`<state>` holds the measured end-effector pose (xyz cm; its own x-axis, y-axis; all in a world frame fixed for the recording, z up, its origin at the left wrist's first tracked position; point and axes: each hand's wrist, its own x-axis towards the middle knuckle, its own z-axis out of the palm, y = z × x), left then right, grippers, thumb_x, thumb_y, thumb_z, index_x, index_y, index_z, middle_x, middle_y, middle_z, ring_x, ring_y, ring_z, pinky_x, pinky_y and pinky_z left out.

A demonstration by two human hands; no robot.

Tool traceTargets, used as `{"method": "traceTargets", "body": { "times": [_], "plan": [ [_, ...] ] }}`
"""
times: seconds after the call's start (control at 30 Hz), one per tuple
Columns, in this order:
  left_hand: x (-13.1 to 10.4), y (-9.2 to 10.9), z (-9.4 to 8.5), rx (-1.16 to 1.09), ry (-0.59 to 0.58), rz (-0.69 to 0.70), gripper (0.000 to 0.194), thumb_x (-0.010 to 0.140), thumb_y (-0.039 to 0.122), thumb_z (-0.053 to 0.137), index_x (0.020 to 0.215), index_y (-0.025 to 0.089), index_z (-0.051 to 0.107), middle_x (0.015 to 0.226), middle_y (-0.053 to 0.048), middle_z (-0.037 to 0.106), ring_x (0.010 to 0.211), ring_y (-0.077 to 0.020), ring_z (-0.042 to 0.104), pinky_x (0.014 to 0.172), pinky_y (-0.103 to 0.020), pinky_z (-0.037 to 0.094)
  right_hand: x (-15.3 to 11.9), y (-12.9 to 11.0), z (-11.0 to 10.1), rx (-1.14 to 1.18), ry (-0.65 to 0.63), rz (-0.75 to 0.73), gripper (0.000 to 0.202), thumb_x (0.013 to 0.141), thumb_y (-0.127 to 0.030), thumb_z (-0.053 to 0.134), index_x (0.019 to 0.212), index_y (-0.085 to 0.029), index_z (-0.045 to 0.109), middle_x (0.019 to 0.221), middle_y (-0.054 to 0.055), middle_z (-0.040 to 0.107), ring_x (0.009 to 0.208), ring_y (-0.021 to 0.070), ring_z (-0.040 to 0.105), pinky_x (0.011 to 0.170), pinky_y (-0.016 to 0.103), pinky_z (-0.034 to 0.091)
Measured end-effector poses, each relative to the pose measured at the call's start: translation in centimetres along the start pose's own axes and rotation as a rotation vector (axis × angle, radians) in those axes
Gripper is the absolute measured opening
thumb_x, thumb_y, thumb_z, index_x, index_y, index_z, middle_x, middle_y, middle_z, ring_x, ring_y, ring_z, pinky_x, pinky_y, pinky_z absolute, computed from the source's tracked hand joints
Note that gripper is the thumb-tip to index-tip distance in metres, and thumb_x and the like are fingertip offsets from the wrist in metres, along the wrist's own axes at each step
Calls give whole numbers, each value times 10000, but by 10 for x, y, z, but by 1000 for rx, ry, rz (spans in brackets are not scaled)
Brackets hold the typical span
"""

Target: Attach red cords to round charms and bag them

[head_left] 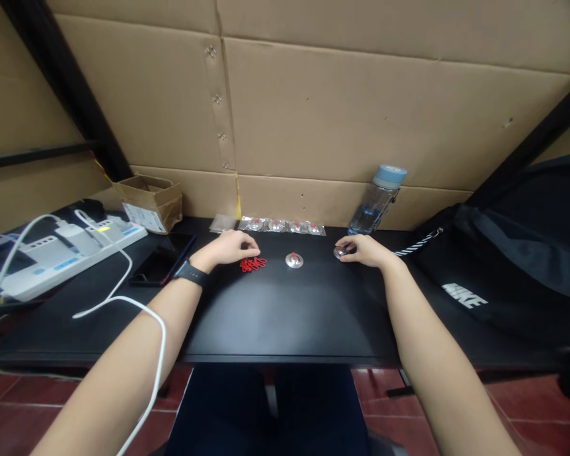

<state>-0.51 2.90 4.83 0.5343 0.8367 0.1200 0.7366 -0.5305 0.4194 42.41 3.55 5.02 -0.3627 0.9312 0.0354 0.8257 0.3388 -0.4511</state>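
My left hand is just behind a small pile of red cords; its fingers are curved, and whether they pinch anything is hidden. To the right lies a round silver metal disc with a red bit at its centre, untouched. My right hand has its thumb and fingers around a second silver disc on the black table. Behind them, several similar discs in clear plastic packets form a row, with another clear packet at their left.
A clear bottle with a blue lid stands behind my right hand. A black bag is at right. On the left are a phone, an open cardboard box, a power strip and a white cable across my left forearm.
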Motion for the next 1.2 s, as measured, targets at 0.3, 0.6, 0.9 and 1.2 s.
{"method": "traceTargets", "body": {
  "times": [0.3, 0.6, 0.9, 1.2],
  "plan": [
    [10, 17, 22, 71, -18, -109, 171, 832, 405, 664, 810, 260, 751, 868, -1, 779, 845, -217, 695, 792, -306, 401, -2, 3, -2, 37, 2, 21, 430, 688, -278, 829, 1104, -201, 750, 1041, 74, 781, 890, 239, 722, 868, 348, 563],
    [8, 41, 26, -61, 276, 3, 151, 930, 383, 626, 902, 239, 660, 947, -4, 775, 933, -220, 695, 936, -383, 379, -5, -8, -7, -11, 145, -65, 417, 706, -265, 819, 1113, -217, 741, 1046, 57, 772, 898, 237, 704, 846, 364, 548],
    [9, 60, 33, -286, 427, 119, 163, 844, 387, 764, 945, 259, 780, 937, -6, 792, 957, -221, 699, 957, -371, 467, 2, -89, 36, 630, 203, -348, 522, 719, -307, 858, 1207, -238, 686, 1241, 102, 680, 1068, 242, 660, 895, 403, 575],
    [4, 78, 34, -195, 558, 105, 46, 853, 328, 782, 894, 314, 799, 965, 13, 773, 1080, -225, 636, 993, -409, 422, 1, -120, 68, 1037, 130, -290, 616, 652, -261, 914, 1234, -260, 711, 1311, 96, 648, 1180, 259, 628, 964, 417, 574]
  ]
}}
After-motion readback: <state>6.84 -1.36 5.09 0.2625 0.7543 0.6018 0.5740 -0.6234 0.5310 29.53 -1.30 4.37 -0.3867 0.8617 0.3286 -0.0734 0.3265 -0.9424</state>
